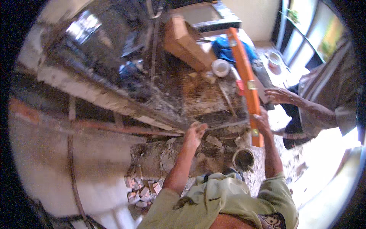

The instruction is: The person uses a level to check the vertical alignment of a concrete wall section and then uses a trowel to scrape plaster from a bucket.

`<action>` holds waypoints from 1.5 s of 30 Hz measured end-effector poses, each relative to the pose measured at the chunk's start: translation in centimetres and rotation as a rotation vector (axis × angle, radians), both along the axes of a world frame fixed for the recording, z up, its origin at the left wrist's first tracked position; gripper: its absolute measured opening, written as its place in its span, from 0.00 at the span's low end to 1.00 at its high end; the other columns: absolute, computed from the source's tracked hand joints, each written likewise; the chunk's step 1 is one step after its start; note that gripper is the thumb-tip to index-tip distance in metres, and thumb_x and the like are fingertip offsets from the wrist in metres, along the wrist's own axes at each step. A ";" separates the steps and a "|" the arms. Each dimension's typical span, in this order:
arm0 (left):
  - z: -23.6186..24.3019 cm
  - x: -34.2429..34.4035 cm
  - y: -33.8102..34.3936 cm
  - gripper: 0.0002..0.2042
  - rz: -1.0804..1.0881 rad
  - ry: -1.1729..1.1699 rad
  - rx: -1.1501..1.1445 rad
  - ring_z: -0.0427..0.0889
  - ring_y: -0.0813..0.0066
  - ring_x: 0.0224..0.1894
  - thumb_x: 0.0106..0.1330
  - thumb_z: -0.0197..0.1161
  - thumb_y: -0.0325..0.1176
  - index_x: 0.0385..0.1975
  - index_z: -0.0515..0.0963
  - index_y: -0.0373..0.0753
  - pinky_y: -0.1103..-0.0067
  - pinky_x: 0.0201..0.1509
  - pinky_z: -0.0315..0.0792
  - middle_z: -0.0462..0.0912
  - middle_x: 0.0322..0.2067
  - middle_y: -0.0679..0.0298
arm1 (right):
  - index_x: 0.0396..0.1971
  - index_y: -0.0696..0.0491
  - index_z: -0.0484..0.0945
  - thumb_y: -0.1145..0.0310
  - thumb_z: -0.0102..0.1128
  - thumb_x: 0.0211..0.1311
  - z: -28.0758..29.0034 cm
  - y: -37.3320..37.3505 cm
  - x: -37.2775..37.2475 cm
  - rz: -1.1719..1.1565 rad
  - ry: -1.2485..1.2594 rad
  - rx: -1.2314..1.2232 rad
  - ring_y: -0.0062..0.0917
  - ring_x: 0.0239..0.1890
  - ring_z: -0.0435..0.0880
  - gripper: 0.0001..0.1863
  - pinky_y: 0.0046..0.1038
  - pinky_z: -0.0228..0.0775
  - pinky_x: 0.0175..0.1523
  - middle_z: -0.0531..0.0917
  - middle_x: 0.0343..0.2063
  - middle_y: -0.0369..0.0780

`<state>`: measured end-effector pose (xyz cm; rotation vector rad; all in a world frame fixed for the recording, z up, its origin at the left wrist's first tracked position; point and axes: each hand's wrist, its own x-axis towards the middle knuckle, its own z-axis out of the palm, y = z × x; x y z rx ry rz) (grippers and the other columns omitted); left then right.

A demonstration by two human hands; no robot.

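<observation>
A long orange spirit level (246,72) reaches away from me on the right, and my right hand (262,121) is wrapped round it near its closer end. My left hand (196,133) is beside the near edge of the rough, dusty ledge (217,119), its fingers apart and nothing seen in them. Whether it touches the ledge I cannot tell. A hammer-like tool with a thin handle (227,100) lies on the surface ahead, left of the level. Just across the level, a co-worker's hand (280,95) rests by a flat grey piece (262,86).
A bucket (243,159) stands close to my body. Farther off are a white pot (220,68), a tall brown box (187,42) and blue sheeting (223,49). Broken bricks (143,192) lie low at the left. A co-worker (324,91) stands at the right.
</observation>
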<state>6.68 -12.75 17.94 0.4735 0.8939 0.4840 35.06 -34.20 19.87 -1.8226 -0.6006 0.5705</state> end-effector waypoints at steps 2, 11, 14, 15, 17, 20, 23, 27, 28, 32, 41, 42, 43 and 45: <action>-2.7 3.3 2.2 0.21 0.077 -0.100 -0.001 0.84 0.62 0.37 0.68 0.48 0.27 0.61 0.55 0.34 0.76 0.29 0.79 0.80 0.40 0.48 | 0.40 0.58 0.77 0.62 0.57 0.42 2.5 1.3 1.8 0.058 -0.028 -0.023 0.26 0.32 0.79 0.23 0.30 0.73 0.38 0.79 0.31 0.41; -6.1 12.3 7.8 0.14 0.276 -0.042 -0.119 0.84 0.61 0.33 0.70 0.50 0.40 0.47 0.67 0.37 0.64 0.37 0.81 0.82 0.33 0.56 | 0.40 0.58 0.75 0.59 0.58 0.47 1.2 6.0 8.5 0.103 -0.123 -0.003 0.19 0.23 0.73 0.22 0.25 0.67 0.27 0.76 0.23 0.34; -7.3 13.5 8.0 0.16 0.332 -0.062 -0.014 0.83 0.58 0.34 0.68 0.50 0.46 0.47 0.68 0.42 0.52 0.40 0.77 0.82 0.33 0.57 | 0.41 0.59 0.76 0.61 0.56 0.48 -0.9 6.5 9.6 0.143 0.180 0.138 0.21 0.21 0.74 0.21 0.28 0.68 0.25 0.76 0.22 0.34; -8.9 12.4 8.1 0.14 0.305 -0.050 0.074 0.82 0.59 0.33 0.68 0.50 0.44 0.47 0.68 0.44 0.52 0.40 0.78 0.82 0.34 0.57 | 0.37 0.61 0.77 0.62 0.56 0.47 -1.1 7.4 10.4 0.176 -0.092 -0.043 0.22 0.20 0.74 0.20 0.28 0.68 0.24 0.77 0.19 0.37; -8.1 13.6 8.2 0.13 0.328 0.006 0.030 0.82 0.65 0.24 0.68 0.45 0.30 0.51 0.61 0.46 0.66 0.31 0.80 0.80 0.24 0.57 | 0.31 0.63 0.79 0.62 0.58 0.45 -0.8 8.3 10.2 0.131 -0.237 -0.118 0.26 0.21 0.77 0.18 0.33 0.71 0.26 0.78 0.18 0.40; -7.8 15.7 7.8 0.17 0.258 0.052 0.044 0.80 0.68 0.24 0.65 0.49 0.26 0.52 0.60 0.48 0.72 0.31 0.80 0.79 0.25 0.60 | 0.33 0.59 0.77 0.62 0.61 0.51 -6.5 6.9 14.3 0.090 -0.338 -0.163 0.23 0.25 0.78 0.16 0.29 0.70 0.29 0.79 0.25 0.40; -8.7 15.3 8.2 0.20 0.257 0.108 0.063 0.77 0.73 0.23 0.64 0.50 0.24 0.54 0.60 0.50 0.76 0.29 0.79 0.74 0.26 0.64 | 0.35 0.59 0.77 0.60 0.63 0.51 -1.5 9.1 11.1 0.104 -0.151 -0.229 0.23 0.27 0.79 0.17 0.27 0.70 0.29 0.80 0.27 0.40; -8.9 16.3 8.7 0.20 0.275 0.272 0.060 0.76 0.71 0.37 0.66 0.51 0.31 0.58 0.61 0.46 0.73 0.43 0.74 0.72 0.40 0.62 | 0.35 0.61 0.75 0.65 0.59 0.48 -1.9 9.4 12.7 0.150 -0.117 -0.230 0.26 0.21 0.77 0.17 0.29 0.69 0.24 0.79 0.22 0.39; -9.3 16.3 8.9 0.23 0.321 0.271 0.042 0.75 0.68 0.47 0.67 0.52 0.36 0.61 0.60 0.41 0.69 0.53 0.72 0.71 0.50 0.58 | 0.35 0.61 0.75 0.65 0.59 0.48 -2.1 9.7 13.0 0.162 -0.121 -0.236 0.26 0.21 0.77 0.17 0.29 0.69 0.24 0.79 0.22 0.39; -7.7 17.3 8.6 0.26 0.242 0.240 0.216 0.70 0.66 0.54 0.67 0.51 0.38 0.64 0.57 0.41 0.65 0.61 0.63 0.66 0.57 0.57 | 0.36 0.59 0.76 0.65 0.60 0.48 -6.6 8.9 17.0 0.155 -0.216 -0.119 0.23 0.22 0.76 0.17 0.28 0.68 0.24 0.77 0.22 0.36; -6.3 14.2 7.1 0.28 0.316 0.184 0.280 0.62 0.62 0.65 0.68 0.53 0.44 0.65 0.57 0.41 0.60 0.66 0.57 0.60 0.64 0.58 | 0.39 0.59 0.77 0.67 0.61 0.42 -2.1 11.4 13.9 0.164 -0.127 -0.126 0.24 0.25 0.78 0.20 0.29 0.71 0.30 0.80 0.25 0.39; -6.6 13.2 6.1 0.28 0.314 0.181 0.283 0.62 0.62 0.65 0.68 0.53 0.44 0.65 0.57 0.41 0.60 0.66 0.57 0.60 0.64 0.58 | 0.39 0.59 0.77 0.67 0.61 0.42 -2.6 11.2 14.5 0.161 -0.129 -0.124 0.24 0.25 0.78 0.20 0.29 0.71 0.30 0.80 0.25 0.39; -6.8 11.9 5.3 0.27 0.295 0.142 0.328 0.64 0.62 0.63 0.68 0.54 0.42 0.64 0.58 0.40 0.62 0.64 0.60 0.62 0.62 0.56 | 0.39 0.59 0.77 0.66 0.60 0.44 -3.8 11.2 15.6 0.170 -0.236 -0.124 0.24 0.25 0.78 0.20 0.29 0.70 0.30 0.79 0.25 0.39; -7.0 9.2 2.7 0.26 0.257 0.116 0.357 0.67 0.62 0.62 0.68 0.55 0.39 0.63 0.60 0.39 0.65 0.63 0.64 0.65 0.61 0.55 | 0.42 0.58 0.77 0.64 0.59 0.46 -3.6 11.4 15.6 0.187 -0.186 -0.012 0.22 0.26 0.77 0.21 0.29 0.70 0.30 0.79 0.25 0.37</action>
